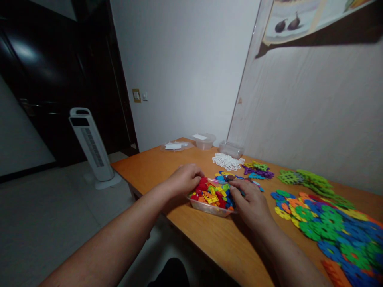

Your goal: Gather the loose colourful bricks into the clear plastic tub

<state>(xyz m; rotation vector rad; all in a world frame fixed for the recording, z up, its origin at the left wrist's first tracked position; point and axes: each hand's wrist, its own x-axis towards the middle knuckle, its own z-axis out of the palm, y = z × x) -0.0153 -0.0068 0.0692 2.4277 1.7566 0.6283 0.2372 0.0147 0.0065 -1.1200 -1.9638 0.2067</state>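
A clear plastic tray (pixel 209 207) full of small coloured building pieces (pixel 213 194) stands near the front edge of the orange wooden table (pixel 185 227). My left hand (pixel 184 178) rests at the tray's left rim, fingers curled over the red pieces; what they hold is hidden. At the tray's right side my right hand (pixel 250 200) lies with its fingertips bent down into the pieces. Both forearms reach in from the lower left and bottom.
Flat assemblies of interlocking discs lie to the right: blue, green and orange (pixel 332 225), light green (pixel 311 181), purple and yellow (pixel 259 169), white (pixel 227 161). Clear containers (pixel 205 140) stand at the far end by the wall. A white tower fan (pixel 91 147) stands on the floor.
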